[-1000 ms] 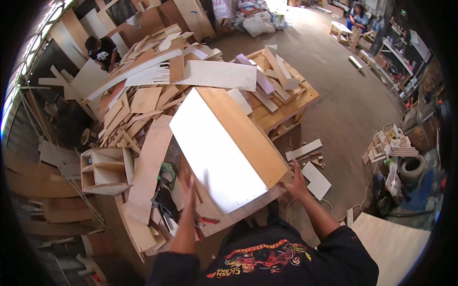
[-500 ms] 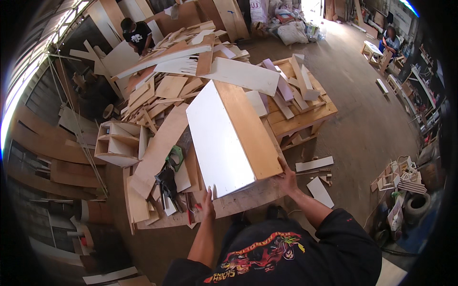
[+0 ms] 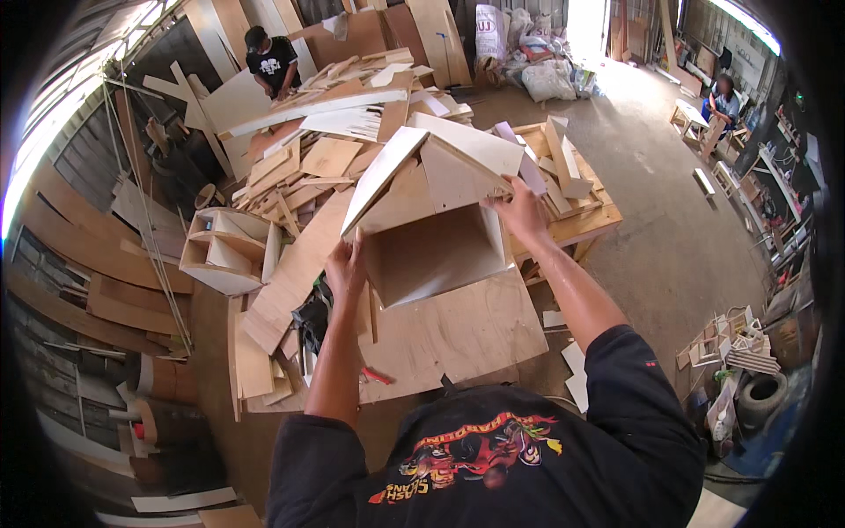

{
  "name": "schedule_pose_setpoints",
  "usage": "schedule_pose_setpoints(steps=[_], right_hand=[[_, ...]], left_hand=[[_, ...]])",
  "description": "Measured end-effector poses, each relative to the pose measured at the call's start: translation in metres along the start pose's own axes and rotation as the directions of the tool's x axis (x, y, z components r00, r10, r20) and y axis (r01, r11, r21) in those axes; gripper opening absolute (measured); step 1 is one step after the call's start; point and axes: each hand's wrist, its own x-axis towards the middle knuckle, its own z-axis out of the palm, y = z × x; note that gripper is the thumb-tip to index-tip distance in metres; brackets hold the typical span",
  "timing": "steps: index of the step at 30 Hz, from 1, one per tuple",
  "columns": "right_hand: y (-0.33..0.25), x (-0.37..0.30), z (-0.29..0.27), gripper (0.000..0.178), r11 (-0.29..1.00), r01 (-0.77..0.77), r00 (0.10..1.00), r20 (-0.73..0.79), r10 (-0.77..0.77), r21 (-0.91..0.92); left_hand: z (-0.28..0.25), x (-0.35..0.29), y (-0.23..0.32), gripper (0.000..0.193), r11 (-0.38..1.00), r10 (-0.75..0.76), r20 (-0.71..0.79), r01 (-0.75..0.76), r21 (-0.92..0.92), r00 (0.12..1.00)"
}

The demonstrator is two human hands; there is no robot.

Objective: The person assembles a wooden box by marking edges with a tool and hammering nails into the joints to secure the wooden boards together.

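Between my hands is a house-shaped wooden box (image 3: 400, 194) with a pitched roof, white on the outside of its panels. A dark, hollow opening beneath its gable faces me. My left hand (image 3: 346, 264) is closed on the lower left edge of the roof. On the other side, my right hand (image 3: 521, 211) grips the lower right roof edge, fingers on top. The box is above or on the plywood-topped bench (image 3: 466, 330); whether its underside touches cannot be told. A red-handled tool (image 3: 377, 377) lies near the bench's front edge.
A big heap of board offcuts (image 3: 330, 158) covers the bench's far side. A divided wooden box (image 3: 231, 251) stands at left. A wooden table (image 3: 590, 211) with scraps adjoins at right. One person (image 3: 273, 66) is at back left, another (image 3: 723, 104) far right.
The box has tipped so its gabled, hollow end faces me instead of its white and brown panels. Both hands have moved up and forward with it, now on the roof edges.
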Motion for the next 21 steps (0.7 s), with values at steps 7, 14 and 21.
schedule_pose_setpoints(steps=[7,14,21], right_hand=[[-0.019,0.029,0.017,0.074,0.998,0.051,0.980,-0.194,-0.043,0.037],[0.022,0.000,0.041,0.059,0.968,-0.059,0.996,-0.046,0.073,0.245],[0.007,0.004,0.044,0.032,1.000,-0.008,1.000,-0.030,0.008,0.009]], left_hand=[[-0.003,0.055,0.025,0.076,0.945,-0.023,0.008,0.019,0.326,1.000],[-0.004,0.061,0.054,0.078,0.958,-0.021,0.018,0.015,0.285,1.000],[-0.010,0.103,0.018,0.071,0.976,-0.166,0.233,0.193,-0.097,0.958]])
